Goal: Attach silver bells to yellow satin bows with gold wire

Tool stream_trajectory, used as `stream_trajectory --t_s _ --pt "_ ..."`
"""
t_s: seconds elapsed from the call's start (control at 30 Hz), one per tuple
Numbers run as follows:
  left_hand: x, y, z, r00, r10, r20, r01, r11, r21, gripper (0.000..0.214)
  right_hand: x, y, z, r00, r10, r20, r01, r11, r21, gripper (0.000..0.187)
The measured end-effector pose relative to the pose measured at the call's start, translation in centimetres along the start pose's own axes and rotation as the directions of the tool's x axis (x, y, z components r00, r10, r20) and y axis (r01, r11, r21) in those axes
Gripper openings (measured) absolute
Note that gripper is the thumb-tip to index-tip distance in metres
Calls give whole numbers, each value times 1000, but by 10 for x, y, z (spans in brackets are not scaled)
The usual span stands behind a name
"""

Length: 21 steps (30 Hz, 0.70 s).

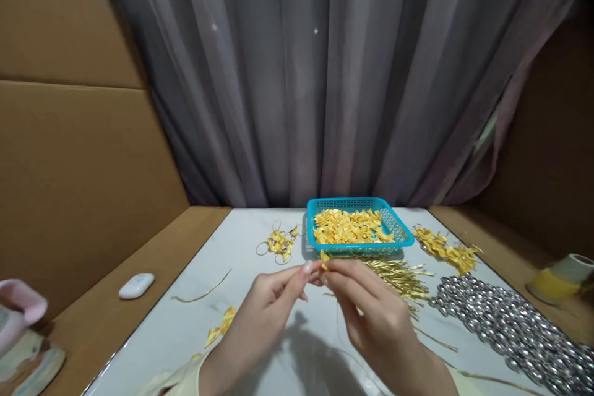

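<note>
My left hand (266, 309) and my right hand (378, 306) meet at the fingertips over the middle of the white table (185, 322). Between them they pinch a small yellow ribbon piece (325, 257), whose tip shows above the fingers; the rest is hidden. Behind my fingers stands a blue plastic basket (406, 240) with many yellow ribbon pieces (350, 227) in it. A bundle of gold cords (401, 277) lies just in front of the basket, partly covered by my right hand. Beside my left wrist lie loose yellow ribbon pieces (223, 325).
Yellow bows with cord loops (279, 244) sit left of the basket, more yellow bows (448, 249) right of it. Silver bead strands (510, 322) spread at right, near a tape roll (559, 278). A white case (136, 286) and pink-handled mug (28, 334) stand left. Cardboard walls flank the table.
</note>
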State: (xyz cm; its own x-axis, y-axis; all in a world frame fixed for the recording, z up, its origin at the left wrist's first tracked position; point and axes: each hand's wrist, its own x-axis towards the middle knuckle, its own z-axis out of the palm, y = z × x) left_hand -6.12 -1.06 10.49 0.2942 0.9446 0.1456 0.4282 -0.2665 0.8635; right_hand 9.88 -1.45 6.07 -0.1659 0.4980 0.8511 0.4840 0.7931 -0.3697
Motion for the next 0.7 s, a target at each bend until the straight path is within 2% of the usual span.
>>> stream_trajectory --t_s 0.13,0.2,0.37,0.47,0.6,0.7 --pt "9 -3 3 986 -110 128 147 929 -339 35 -5 -2 7 998 -37 44 39 998 -40 30" --pt "12 -5 3 979 -128 157 184 885 -428 35 -4 -3 6 997 -23 73 22 1000 12 30" --pt "17 -11 2 980 -137 144 183 903 -389 24 5 -5 -4 988 77 136 -102 976 192 20" --pt "17 -13 1 982 -155 111 186 914 -360 22 9 -6 -15 970 153 187 -193 957 215 13" --pt "14 -9 -3 979 -190 71 203 929 -309 22 14 -4 -33 924 280 259 -326 933 154 11" --pt "11 -5 -7 984 -170 46 176 948 -264 17 18 1 -40 859 407 310 -469 869 159 12"
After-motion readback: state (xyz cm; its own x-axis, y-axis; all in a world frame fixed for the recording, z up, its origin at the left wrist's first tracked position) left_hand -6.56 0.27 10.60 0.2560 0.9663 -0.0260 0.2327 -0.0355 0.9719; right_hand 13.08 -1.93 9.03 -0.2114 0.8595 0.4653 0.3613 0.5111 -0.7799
